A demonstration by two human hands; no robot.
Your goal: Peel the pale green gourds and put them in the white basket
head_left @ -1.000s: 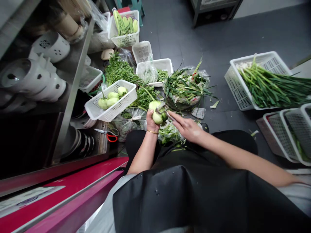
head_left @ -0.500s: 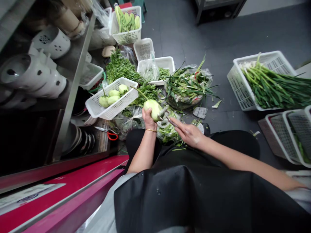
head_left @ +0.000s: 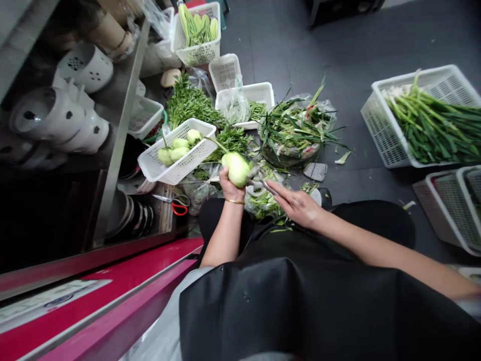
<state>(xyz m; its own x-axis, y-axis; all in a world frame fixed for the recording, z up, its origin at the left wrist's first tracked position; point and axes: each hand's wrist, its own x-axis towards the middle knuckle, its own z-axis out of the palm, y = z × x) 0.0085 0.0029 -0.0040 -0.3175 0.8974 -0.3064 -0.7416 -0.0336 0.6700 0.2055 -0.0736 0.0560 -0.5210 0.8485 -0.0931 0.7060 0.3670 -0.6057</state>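
Observation:
A pale green, rounded vegetable with a long stem (head_left: 236, 169) is held up in my left hand (head_left: 230, 187), whose fingers wrap round its lower left side. My right hand (head_left: 300, 206) is closed on the handle of a peeler (head_left: 263, 179). The peeler's blurred head is at the right side of the vegetable, close to or touching its skin. Just left of them, a white basket (head_left: 165, 173) holds several similar pale green vegetables (head_left: 179, 149). Beneath my hands lie green leaves and peelings (head_left: 263, 200).
Leafy greens (head_left: 193, 105) and a heap of green scraps (head_left: 296, 130) lie ahead. A white basket of long green stalks (head_left: 387, 143) stands at the right. Scissors (head_left: 179, 205) with red on the handle rest by the shelf (head_left: 116, 135) at the left.
The view has shifted a little, so the surroundings sit differently in the picture. The vegetable is slightly turned in my left hand, and the peeler stays by its right side.

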